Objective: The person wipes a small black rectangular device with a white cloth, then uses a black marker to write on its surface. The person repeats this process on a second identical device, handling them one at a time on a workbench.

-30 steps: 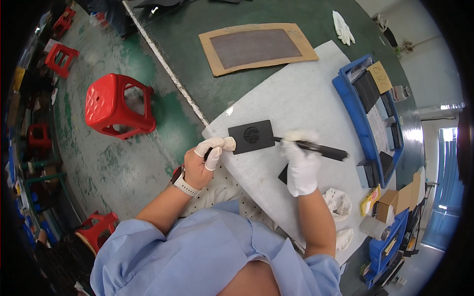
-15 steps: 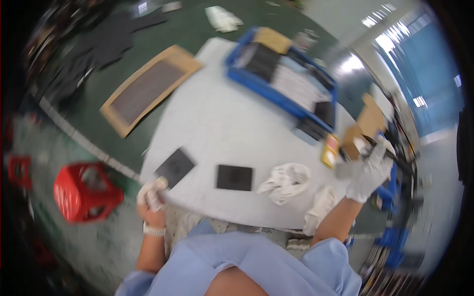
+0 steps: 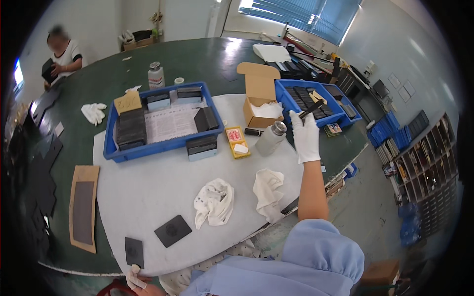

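The gloved right hand (image 3: pixel 305 135) pinched a slim black brush (image 3: pixel 311 108) over the far-right blue tray (image 3: pixel 286 91). The left hand (image 3: pixel 134 277) gripped a thin black plate (image 3: pixel 134 251) by its near edge; it looked light, stiff, and smudge-prone.
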`<state>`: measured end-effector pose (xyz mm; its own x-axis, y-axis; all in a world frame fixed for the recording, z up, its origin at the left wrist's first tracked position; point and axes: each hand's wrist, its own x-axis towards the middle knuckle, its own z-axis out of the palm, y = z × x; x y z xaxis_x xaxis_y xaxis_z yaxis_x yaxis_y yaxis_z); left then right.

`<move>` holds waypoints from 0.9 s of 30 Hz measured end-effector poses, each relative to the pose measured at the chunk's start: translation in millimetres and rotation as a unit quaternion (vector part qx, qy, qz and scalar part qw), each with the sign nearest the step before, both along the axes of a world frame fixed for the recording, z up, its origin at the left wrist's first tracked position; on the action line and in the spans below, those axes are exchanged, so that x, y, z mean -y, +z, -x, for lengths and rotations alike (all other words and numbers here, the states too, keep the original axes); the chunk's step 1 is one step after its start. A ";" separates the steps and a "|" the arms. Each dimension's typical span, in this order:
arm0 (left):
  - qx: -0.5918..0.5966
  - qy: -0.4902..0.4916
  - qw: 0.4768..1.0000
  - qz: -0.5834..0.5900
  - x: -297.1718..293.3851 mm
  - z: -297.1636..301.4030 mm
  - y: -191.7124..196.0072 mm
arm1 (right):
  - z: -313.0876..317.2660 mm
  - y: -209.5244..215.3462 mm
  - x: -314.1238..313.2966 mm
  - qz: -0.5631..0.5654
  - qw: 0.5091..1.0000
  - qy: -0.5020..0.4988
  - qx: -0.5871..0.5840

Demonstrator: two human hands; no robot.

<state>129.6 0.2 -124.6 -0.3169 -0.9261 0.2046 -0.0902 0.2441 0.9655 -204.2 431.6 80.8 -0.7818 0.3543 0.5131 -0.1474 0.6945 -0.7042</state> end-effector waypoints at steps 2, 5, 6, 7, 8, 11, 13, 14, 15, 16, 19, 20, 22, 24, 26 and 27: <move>0.017 -0.007 1.000 0.001 1.3 -0.3 6.9 | 3.1 -7.1 -0.3 0.015 1.000 0.018 -0.005; -0.017 -0.020 1.000 0.016 -25.8 15.0 62.7 | 6.4 -7.0 4.8 0.027 0.999 0.017 0.032; -0.024 -0.030 0.999 0.033 -26.9 16.7 63.6 | 6.8 -7.0 3.5 0.031 0.998 0.013 0.052; -0.015 -0.033 0.998 0.058 -26.4 17.3 62.6 | 7.5 -7.4 3.0 0.029 0.999 0.013 0.045; -0.007 -0.036 0.996 0.083 -25.3 17.3 60.3 | 8.2 -7.6 2.7 0.026 0.999 0.013 0.037; 0.090 -0.030 0.962 0.255 -20.5 15.3 52.7 | 10.8 -8.6 1.3 0.023 0.999 0.015 0.036; 0.090 -0.021 0.970 0.223 -22.6 17.7 57.2 | 12.8 -9.9 1.2 0.018 0.999 0.015 0.032; 0.047 -0.018 0.992 0.117 -29.5 21.0 67.5 | 14.5 -12.1 1.3 0.012 0.999 0.015 0.025; 0.002 -0.014 1.000 0.009 -33.0 22.8 73.1 | 15.4 -13.6 1.6 0.007 1.000 0.015 0.018; -0.011 -0.018 1.000 0.001 -32.8 22.8 71.5 | 15.5 -13.6 1.1 0.005 1.000 0.015 0.016; -0.036 -0.024 0.999 -0.007 -31.7 22.4 65.8 | 15.4 -13.4 0.5 0.008 1.000 0.017 0.010; -0.035 -0.023 0.999 0.001 -32.0 22.7 65.5 | 15.6 -13.7 0.7 0.016 1.000 0.020 0.008; -0.034 -0.018 0.999 0.011 -32.1 23.2 65.0 | 15.1 -12.9 0.5 0.018 0.999 0.023 0.017; -0.034 -0.010 0.999 0.016 -31.8 23.4 64.9 | 13.2 -10.2 0.5 0.007 0.999 0.025 0.037; -0.014 -0.025 0.999 0.046 -33.1 24.5 73.0 | 13.1 -10.7 0.0 0.003 0.999 0.029 0.034; -0.004 -0.032 0.998 0.061 -33.6 24.9 75.6 | 13.3 -11.3 -0.2 0.001 0.999 0.031 0.032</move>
<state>104.7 33.8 -48.9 -0.3728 -0.8717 0.3181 -0.0628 0.3657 0.9286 -217.5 431.8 69.5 -0.8335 0.3044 0.4611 -0.1455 0.6842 -0.7146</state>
